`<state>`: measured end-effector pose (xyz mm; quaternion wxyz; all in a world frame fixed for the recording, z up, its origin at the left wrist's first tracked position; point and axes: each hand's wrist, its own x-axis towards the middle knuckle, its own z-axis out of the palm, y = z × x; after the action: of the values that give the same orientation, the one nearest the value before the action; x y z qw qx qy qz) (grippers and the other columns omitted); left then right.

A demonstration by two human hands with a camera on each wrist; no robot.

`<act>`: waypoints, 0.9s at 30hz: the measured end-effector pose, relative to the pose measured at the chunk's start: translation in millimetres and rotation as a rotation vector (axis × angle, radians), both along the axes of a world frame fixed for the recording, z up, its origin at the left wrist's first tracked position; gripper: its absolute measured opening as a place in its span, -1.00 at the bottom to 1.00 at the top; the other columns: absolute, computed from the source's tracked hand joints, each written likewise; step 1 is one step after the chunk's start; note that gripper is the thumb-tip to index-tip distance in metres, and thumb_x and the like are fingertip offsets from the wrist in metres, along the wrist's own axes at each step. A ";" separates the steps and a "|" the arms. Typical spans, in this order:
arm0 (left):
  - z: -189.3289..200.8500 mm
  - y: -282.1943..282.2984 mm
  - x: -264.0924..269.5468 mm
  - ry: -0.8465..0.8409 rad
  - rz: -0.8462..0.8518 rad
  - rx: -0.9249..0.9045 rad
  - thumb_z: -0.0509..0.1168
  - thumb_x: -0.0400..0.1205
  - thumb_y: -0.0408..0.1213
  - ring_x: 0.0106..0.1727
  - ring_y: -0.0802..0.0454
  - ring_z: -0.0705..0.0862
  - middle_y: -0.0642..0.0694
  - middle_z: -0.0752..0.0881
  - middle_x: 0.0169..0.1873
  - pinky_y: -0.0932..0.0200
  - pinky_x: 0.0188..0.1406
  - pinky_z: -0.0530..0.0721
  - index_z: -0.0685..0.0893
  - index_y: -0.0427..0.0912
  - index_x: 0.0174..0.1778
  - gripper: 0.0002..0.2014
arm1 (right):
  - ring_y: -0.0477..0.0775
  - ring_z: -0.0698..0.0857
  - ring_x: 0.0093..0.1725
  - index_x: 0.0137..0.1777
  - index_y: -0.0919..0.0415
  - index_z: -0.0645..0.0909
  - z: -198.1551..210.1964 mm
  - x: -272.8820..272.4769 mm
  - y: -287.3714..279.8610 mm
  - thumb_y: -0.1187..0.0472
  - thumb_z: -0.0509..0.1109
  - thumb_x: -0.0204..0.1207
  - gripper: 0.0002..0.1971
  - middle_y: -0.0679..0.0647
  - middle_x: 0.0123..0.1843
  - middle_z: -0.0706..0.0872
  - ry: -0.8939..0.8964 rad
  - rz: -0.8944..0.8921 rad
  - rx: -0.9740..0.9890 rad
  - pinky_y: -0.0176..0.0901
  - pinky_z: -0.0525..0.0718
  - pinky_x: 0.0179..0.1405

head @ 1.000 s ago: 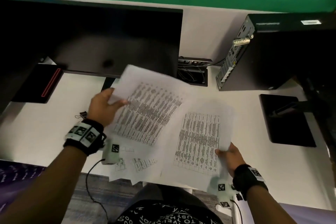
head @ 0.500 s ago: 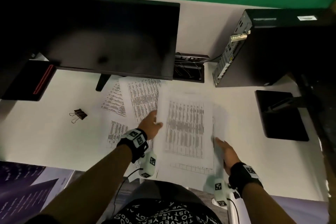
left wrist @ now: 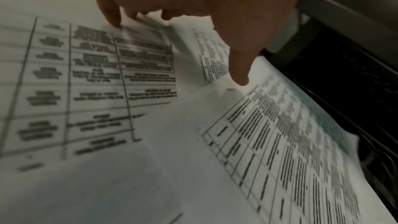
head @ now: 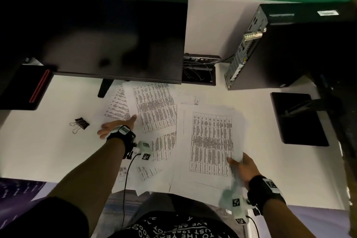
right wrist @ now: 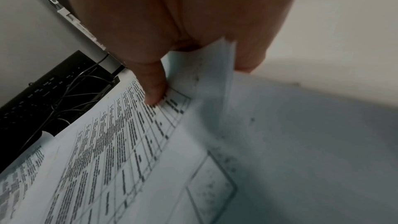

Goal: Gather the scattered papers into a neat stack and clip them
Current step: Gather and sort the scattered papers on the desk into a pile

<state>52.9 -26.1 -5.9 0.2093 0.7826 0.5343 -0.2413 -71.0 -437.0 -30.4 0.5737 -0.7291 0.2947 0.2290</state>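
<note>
right grip (head: 243, 168) pinches the floppy, slippery paper stack (head: 209, 141) at its near corner, left grip (head: 117, 126) open flat on loose sheets (head: 154, 108), so grab edges

Dark monitor (head: 92, 38) beside cable box (head: 200, 71), computer tower (head: 286, 48) on white desk (head: 38, 150)

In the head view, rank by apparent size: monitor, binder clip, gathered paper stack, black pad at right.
Largest to smallest:
1. monitor
2. gathered paper stack
3. black pad
4. binder clip
The monitor sits nearer the camera, so its lead is partly perspective.
</note>
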 end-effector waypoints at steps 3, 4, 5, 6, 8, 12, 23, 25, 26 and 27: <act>-2.1 0.7 5.1 0.043 0.012 -0.037 0.21 0.24 0.61 0.65 -0.43 -0.10 -0.42 -0.16 0.65 -0.31 0.59 -0.08 -0.16 -0.33 0.68 0.37 | 0.23 0.78 0.16 0.15 0.02 0.67 -6.9 -0.7 -4.0 0.31 0.42 0.62 -0.80 0.13 0.13 0.84 0.019 -0.020 0.021 0.33 0.66 0.33; -1.2 -3.7 5.6 0.042 0.034 -0.046 0.27 0.24 0.58 0.66 -0.41 -0.12 -0.41 -0.17 0.66 -0.30 0.60 -0.07 -0.18 -0.31 0.68 0.37 | 0.22 0.79 0.13 0.18 0.05 0.67 -8.7 -1.1 -5.0 0.31 0.42 0.62 -0.80 0.12 0.11 0.84 0.021 -0.028 0.023 0.30 0.69 0.29; 1.7 -7.9 4.9 0.034 0.069 -0.054 0.34 0.25 0.52 0.66 -0.40 -0.12 -0.40 -0.16 0.66 -0.29 0.60 -0.04 -0.19 -0.30 0.68 0.36 | 0.19 0.79 0.07 0.20 0.10 0.66 -8.8 -0.6 -4.6 0.32 0.42 0.62 -0.79 0.12 0.08 0.84 0.019 -0.032 0.023 0.25 0.72 0.22; 3.7 -11.3 4.3 0.025 0.096 -0.051 0.39 0.28 0.46 0.66 -0.39 -0.11 -0.40 -0.16 0.66 -0.28 0.61 -0.01 -0.21 -0.28 0.68 0.34 | 0.18 0.79 0.03 0.22 0.13 0.65 -9.2 -0.5 -4.2 0.32 0.42 0.62 -0.79 0.13 0.06 0.84 0.023 -0.041 0.016 0.21 0.74 0.17; 6.1 -12.1 4.2 -0.009 0.105 -0.040 0.44 0.32 0.36 0.66 -0.41 -0.08 -0.38 -0.16 0.66 -0.30 0.60 0.03 -0.20 -0.20 0.69 0.28 | 0.22 0.79 0.09 0.21 0.11 0.64 -10.2 0.4 -3.5 0.31 0.42 0.62 -0.79 0.15 0.11 0.83 0.028 -0.045 0.009 0.27 0.72 0.24; -5.0 -0.9 7.3 -0.234 0.041 0.051 0.61 0.25 0.09 0.58 -0.38 0.12 -0.31 0.08 0.60 -0.36 0.49 0.27 0.17 -0.08 0.57 0.06 | 0.26 0.78 0.17 0.19 0.07 0.64 -10.3 2.2 -4.5 0.31 0.43 0.61 -0.79 0.16 0.16 0.82 0.033 -0.035 0.008 0.35 0.67 0.33; 9.7 4.3 -0.3 -0.612 0.003 -0.046 0.27 0.58 -0.44 0.16 -0.38 0.65 -0.33 0.62 0.19 -0.16 0.02 0.66 0.34 -0.13 0.36 -0.55 | 0.25 0.77 0.18 0.23 0.09 0.65 -13.5 3.4 -6.1 0.29 0.45 0.60 -0.76 0.13 0.15 0.83 0.025 -0.017 -0.024 0.34 0.64 0.36; 16.7 15.5 -1.1 -0.577 -0.026 0.008 0.30 0.61 -0.35 0.20 -0.37 0.66 -0.35 0.67 0.21 -0.12 0.12 0.65 0.52 -0.29 0.31 -0.65 | 0.25 0.77 0.18 0.25 0.12 0.64 -13.1 3.6 -6.3 0.28 0.44 0.61 -0.76 0.13 0.14 0.82 0.022 -0.017 -0.025 0.33 0.64 0.36; 19.3 23.7 -1.8 -0.571 -0.042 0.033 0.31 0.61 -0.30 0.20 -0.36 0.67 -0.36 0.69 0.20 -0.12 0.16 0.65 0.57 -0.34 0.28 -0.66 | 0.26 0.76 0.18 0.25 0.12 0.63 -12.6 3.8 -6.1 0.29 0.44 0.61 -0.76 0.14 0.13 0.82 0.018 -0.018 -0.025 0.31 0.64 0.36; 21.0 32.4 -2.6 -0.571 -0.049 0.048 0.31 0.62 -0.27 0.19 -0.35 0.68 -0.37 0.71 0.19 -0.12 0.18 0.66 0.61 -0.37 0.26 -0.67 | 0.26 0.76 0.18 0.25 0.12 0.62 -13.3 4.0 -6.2 0.30 0.43 0.62 -0.76 0.14 0.13 0.82 0.015 -0.022 -0.022 0.30 0.64 0.36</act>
<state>50.3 6.3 15.0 0.3269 0.8362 0.4403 -0.0034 -67.0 -443.2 -43.7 0.5658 -0.7304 0.3096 0.2248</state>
